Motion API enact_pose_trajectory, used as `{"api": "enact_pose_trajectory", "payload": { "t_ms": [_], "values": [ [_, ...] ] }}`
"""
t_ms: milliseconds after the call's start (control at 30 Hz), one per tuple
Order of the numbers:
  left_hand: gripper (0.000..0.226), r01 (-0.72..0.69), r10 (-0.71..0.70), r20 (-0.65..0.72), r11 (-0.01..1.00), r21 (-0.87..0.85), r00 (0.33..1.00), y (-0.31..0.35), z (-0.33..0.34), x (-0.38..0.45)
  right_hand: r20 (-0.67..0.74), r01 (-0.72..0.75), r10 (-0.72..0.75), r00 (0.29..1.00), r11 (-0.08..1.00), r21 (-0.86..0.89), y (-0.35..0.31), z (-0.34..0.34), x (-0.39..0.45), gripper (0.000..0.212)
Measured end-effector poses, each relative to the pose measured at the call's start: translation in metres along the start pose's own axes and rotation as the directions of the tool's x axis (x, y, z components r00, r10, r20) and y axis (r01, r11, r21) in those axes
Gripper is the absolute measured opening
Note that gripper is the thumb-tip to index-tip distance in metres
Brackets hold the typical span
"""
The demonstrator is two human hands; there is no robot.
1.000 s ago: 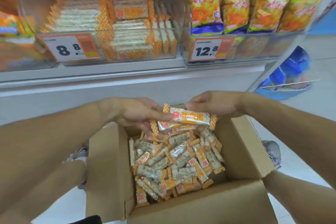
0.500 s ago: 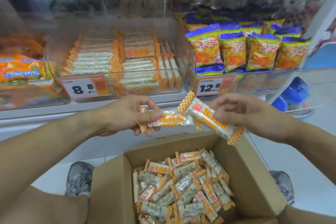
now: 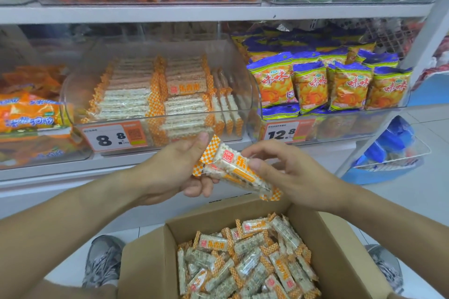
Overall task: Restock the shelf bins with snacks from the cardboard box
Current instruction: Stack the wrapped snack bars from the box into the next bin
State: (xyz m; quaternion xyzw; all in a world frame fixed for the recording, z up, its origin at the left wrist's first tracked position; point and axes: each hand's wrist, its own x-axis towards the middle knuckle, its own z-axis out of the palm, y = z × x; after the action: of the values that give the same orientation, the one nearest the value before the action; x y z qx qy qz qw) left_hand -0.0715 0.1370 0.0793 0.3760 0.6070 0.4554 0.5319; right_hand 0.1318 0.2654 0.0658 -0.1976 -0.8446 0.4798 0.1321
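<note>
Crinkly rectangular snack bars (image 3: 237, 172), apparently two

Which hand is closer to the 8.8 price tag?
Left. The left hand sits just right of the 8.8 price tag; the right hand is farther right, beyond the held snack bars.

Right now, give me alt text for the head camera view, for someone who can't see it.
Two hands hold wrapped rice snack bars between them, the left hand gripping one end and the right hand pinching the top, above an open cardboard box full of the same bars. Behind them, a clear shelf bin marked 8.8 holds neat stacks of matching bars.
</note>
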Motion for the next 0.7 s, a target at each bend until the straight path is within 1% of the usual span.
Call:
{"api": "enact_pose_trajectory", "payload": {
  "t_ms": [67,100,133,167,200,233,300,367,433,500,533,567,600,633,667,700],
  "values": [
    [0.079,0.029,-0.027,0.047,0.999,-0.045,0.999,0.001,0.0,-0.002,0.075,-0.009,0.0,0.997,0.993,0.121,-0.002,0.007,0.002,0.026],
    [0.086,0.05,-0.045,0.081,0.996,-0.067,0.996,0.001,-0.002,-0.003,0.095,-0.012,-0.002,0.995,0.989,0.15,-0.003,0.01,0.003,0.025],
    [0.089,0.066,-0.056,0.116,0.995,-0.077,0.992,0.002,-0.005,-0.005,0.101,-0.016,-0.001,0.995,0.987,0.163,-0.003,0.013,0.004,0.024],
    [0.087,0.063,-0.052,0.144,0.995,-0.073,0.988,0.003,-0.008,-0.006,0.095,-0.012,-0.004,0.995,0.986,0.166,-0.002,0.015,0.004,0.025],
    [0.079,0.037,-0.029,0.156,0.998,-0.051,0.987,0.004,-0.011,-0.008,0.085,-0.004,-0.01,0.996,0.987,0.163,-0.002,0.017,0.005,0.026],
    [0.066,-0.004,0.004,0.146,1.0,-0.005,0.989,0.004,-0.014,-0.009,0.075,0.001,-0.012,0.997,0.988,0.152,-0.003,0.018,0.007,0.028],
    [0.041,-0.095,0.088,0.058,0.986,0.133,0.994,0.003,-0.018,-0.011,0.075,0.0,-0.01,0.997,0.993,0.121,-0.007,0.018,0.01,0.034],
    [0.033,-0.183,0.191,-0.012,0.956,0.23,0.982,0.003,-0.023,-0.012,0.08,0.024,-0.03,0.996,0.997,0.077,-0.014,0.016,0.016,0.04],
    [0.034,-0.285,0.302,-0.026,0.92,0.268,0.953,0.006,-0.028,-0.016,0.049,0.077,-0.078,0.996,0.997,0.022,-0.026,0.014,0.026,0.041],
    [0.035,-0.381,0.408,-0.068,0.892,0.243,0.91,0.012,-0.036,-0.021,-0.022,0.155,-0.158,0.987,0.984,-0.087,-0.042,0.011,0.039,0.037],
    [0.038,-0.418,0.457,-0.119,0.872,0.255,0.881,0.016,-0.041,-0.023,-0.061,0.204,-0.217,0.974,0.964,-0.172,-0.052,0.009,0.048,0.035],
    [0.046,-0.441,0.513,-0.189,0.839,0.319,0.838,0.019,-0.049,-0.023,-0.097,0.254,-0.289,0.952,0.927,-0.276,-0.061,0.008,0.058,0.033],
    [0.054,-0.433,0.573,-0.267,0.789,0.435,0.775,0.022,-0.058,-0.022,-0.123,0.291,-0.362,0.924,0.874,-0.388,-0.071,0.006,0.07,0.033],
    [0.061,-0.389,0.627,-0.336,0.735,0.555,0.703,0.024,-0.069,-0.02,-0.143,0.303,-0.419,0.897,0.817,-0.49,-0.079,0.004,0.083,0.034],
    [0.061,-0.329,0.673,-0.381,0.68,0.655,0.634,0.024,-0.08,-0.018,-0.163,0.282,-0.444,0.881,0.769,-0.574,-0.086,0.003,0.099,0.035],
    [0.057,-0.258,0.701,-0.404,0.636,0.728,0.588,0.02,-0.091,-0.014,-0.178,0.231,-0.435,0.882,0.731,-0.642,-0.09,0.003,0.117,0.037]
  ]
}}
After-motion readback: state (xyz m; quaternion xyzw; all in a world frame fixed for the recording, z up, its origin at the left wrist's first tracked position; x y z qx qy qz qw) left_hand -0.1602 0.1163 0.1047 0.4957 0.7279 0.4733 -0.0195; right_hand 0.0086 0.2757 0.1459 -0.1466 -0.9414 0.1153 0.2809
